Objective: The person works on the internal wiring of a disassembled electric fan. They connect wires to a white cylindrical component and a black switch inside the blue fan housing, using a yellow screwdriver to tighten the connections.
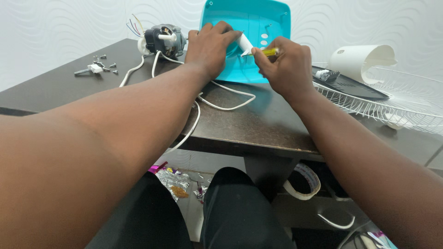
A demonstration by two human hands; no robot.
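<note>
A turquoise plastic fan base (258, 23) stands tilted on the dark table (258, 124), its underside facing me. My left hand (210, 46) presses on the base and holds a white plastic piece (244, 44) against it. My right hand (286, 67) grips a yellow-handled screwdriver (267, 52), its tip pointing left at the white piece. A white cable (226, 99) runs from under my left hand across the table and over the front edge.
A fan motor (164, 40) with coloured wires sits at the back left, loose screws (99, 67) farther left. A white housing (364, 60), a black blade (350, 85) and a white wire grille (397, 101) lie on the right. Foil wrappers litter the floor (177, 182).
</note>
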